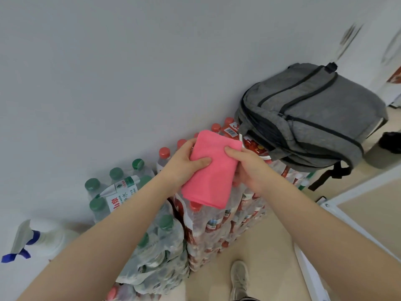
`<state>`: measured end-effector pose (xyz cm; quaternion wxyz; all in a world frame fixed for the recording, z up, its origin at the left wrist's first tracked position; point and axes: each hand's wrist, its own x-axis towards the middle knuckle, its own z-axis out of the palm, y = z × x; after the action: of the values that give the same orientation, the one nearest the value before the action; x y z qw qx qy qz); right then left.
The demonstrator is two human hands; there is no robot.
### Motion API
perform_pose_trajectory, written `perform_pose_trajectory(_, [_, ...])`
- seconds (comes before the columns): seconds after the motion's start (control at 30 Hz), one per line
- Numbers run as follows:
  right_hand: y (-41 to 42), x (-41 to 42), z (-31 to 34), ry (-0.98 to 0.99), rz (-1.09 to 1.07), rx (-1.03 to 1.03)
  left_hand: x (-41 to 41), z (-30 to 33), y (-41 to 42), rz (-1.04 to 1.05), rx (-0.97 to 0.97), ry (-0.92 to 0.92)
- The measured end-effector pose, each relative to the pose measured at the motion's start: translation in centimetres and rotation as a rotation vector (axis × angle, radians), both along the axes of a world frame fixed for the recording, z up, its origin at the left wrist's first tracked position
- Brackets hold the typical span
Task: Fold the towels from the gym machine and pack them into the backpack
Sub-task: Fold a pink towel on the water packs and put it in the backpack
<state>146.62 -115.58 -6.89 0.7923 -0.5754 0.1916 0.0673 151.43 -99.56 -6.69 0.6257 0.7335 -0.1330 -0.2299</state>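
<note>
I see my left hand (184,164) and right hand (249,166), each grip clamped on the folded pink cloth towel (211,170), just beside the grey fabric backpack (314,114).

You hold a plain pink towel (211,170). The backpack (308,118) is heathered grey with black zip lines and black straps. Below it, shrink-wrapped bottles (225,222) have red caps and red labels; the other pack (121,192) has green caps and a white label. The wall (130,61) is pale grey, the floor (271,246) beige.
</note>
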Motion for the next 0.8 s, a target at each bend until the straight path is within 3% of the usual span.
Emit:
perform_pose_trajectory(0.13, [-2.9, 0.3, 0.7, -0.032, 0.059, -0.189, 0.8, 0.5, -3.7, 0.05, 0.158, -0.137])
perform_pose_trajectory(0.2, [-4.3, 0.7, 1.5, -0.052, 0.071, -0.349, 1.2, 0.9, -5.4, 0.094, 0.135, -0.157])
perform_pose_trajectory(0.37, [-8.1, 1.6, 3.3, -0.332, -0.004, -1.434, 2.8, 1.7, -8.2, 0.162, 0.02, -0.067])
perform_pose_trajectory(0.43, [-9.8, 1.7, 3.6, -0.423, -0.057, -1.728, 3.4, 1.8, -8.8, 0.19, -0.014, -0.035])
perform_pose_trajectory(0.5, [-11.4, 1.8, 3.7, -0.303, 0.061, -1.847, 3.9, 1.8, -9.4, 0.215, -0.055, 0.018])
perform_pose_trajectory(0.6, [-13.2, 2.1, 3.2, -0.09, 0.252, -1.855, 4.4, 1.8, -10.5, 0.241, -0.141, 0.125])
perform_pose_trajectory(0.8, [-14.2, 3.1, 3.1, -0.032, 0.378, -1.851, 5.0, 1.6, -12.2, 0.283, -0.226, 0.318])
